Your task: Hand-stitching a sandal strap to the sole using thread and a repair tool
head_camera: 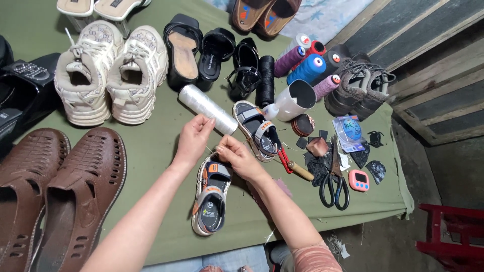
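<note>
A small child's sandal (210,199) with grey and orange straps lies on the green cloth (161,136) near the front edge. My right hand (236,155) grips its toe end. My left hand (194,137) is raised just above it, fingers pinched on what looks like a thin thread; the thread itself is barely visible. The matching sandal (256,130) lies just beyond my right hand. A spool of clear thread (207,109) lies behind my left hand.
Brown sandals (55,191) at the left, beige sneakers (108,70) and black sandals (201,50) at the back. Coloured thread cones (307,63), a white cup (295,99), grey boots (360,83), scissors (334,185), a red-handled awl (292,166), a pink timer (358,180) at right. Red stool (454,236) on the floor.
</note>
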